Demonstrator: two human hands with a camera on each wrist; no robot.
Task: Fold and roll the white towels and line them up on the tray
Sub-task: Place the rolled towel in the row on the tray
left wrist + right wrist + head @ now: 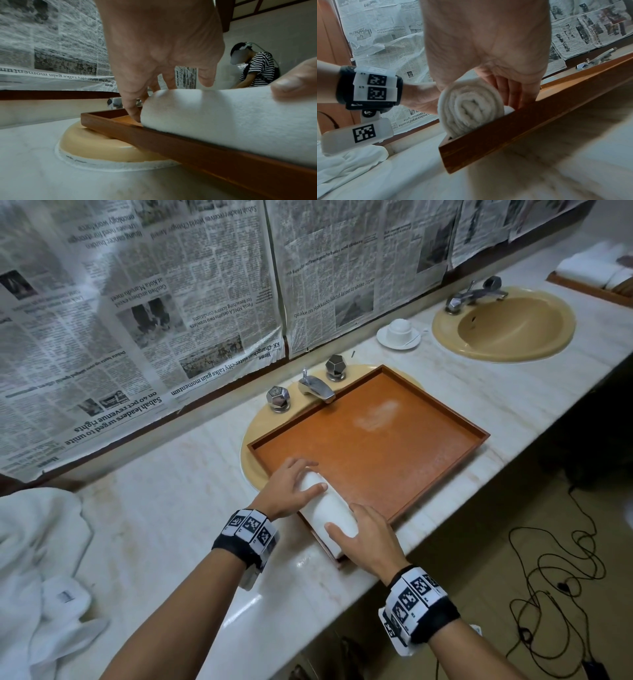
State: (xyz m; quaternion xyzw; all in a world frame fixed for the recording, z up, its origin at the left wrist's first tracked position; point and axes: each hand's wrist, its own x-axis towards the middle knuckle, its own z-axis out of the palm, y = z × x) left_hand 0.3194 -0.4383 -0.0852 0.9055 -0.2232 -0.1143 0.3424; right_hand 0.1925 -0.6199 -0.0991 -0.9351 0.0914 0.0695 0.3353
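The long pale marble desk (178, 508) runs along a wall covered with sheets of black-and-white newspaper (137, 302). A round tan sink (260, 426) is set into the desk, and a flat brown wooden tray (376, 433) lies on top of that sink, hiding most of it. Behind the tray stand a shiny metal tap (317, 388) and two shiny knobs. Far to the right of the tray is a second tan sink (503, 325), and between that sink and the tray sits a small white cup on a white saucer (399, 332). Far to the left of the tray lies a heap of loose white towels (37, 559). Black cables (565, 570) curl on the floor to the right of the tray, below the desk. In the left wrist view another person in a striped shirt (260, 70) stands far behind the tray.

A rolled white towel (329, 511) lies in the tray's near left corner, along its left edge. In the right wrist view you can see the swirl at its end.

The left hand (284, 491) rests on the far end of the roll, fingers (132, 108) spread and bent down around it, tips at the tray floor. The right hand (366, 537) covers the near end, thumb on one side, fingers (513, 93) together on the other, wrapped round the roll. Both wrists wear black bands with white square-patterned tags.
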